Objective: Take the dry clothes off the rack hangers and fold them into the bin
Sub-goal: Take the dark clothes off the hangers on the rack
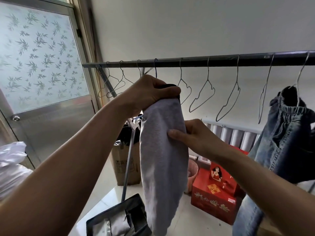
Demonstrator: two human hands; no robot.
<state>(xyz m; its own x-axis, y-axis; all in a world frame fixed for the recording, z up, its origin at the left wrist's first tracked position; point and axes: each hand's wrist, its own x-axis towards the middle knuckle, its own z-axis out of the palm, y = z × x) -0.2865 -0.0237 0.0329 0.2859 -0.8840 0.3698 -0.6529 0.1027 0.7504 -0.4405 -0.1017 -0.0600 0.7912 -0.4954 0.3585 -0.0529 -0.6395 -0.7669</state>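
Observation:
A light grey garment (162,164) with a dark collar hangs in front of me, below the rack bar (196,63). My left hand (153,92) grips its top at the dark edge. My right hand (192,135) pinches its right side, about a third of the way down. Several bare wire hangers (202,94) dangle along the bar. At the right, blue jeans (286,138) still hang from a hanger. A dark fabric bin (117,218) sits on the floor at the bottom, with folded pale clothes inside.
A frosted glass door (39,53) stands at the left. Behind the garment are a cardboard box (126,166), a red box (214,203) and a pink basket (193,172). A white bag (12,166) lies at the far left. A rack leg (127,166) slants to the floor.

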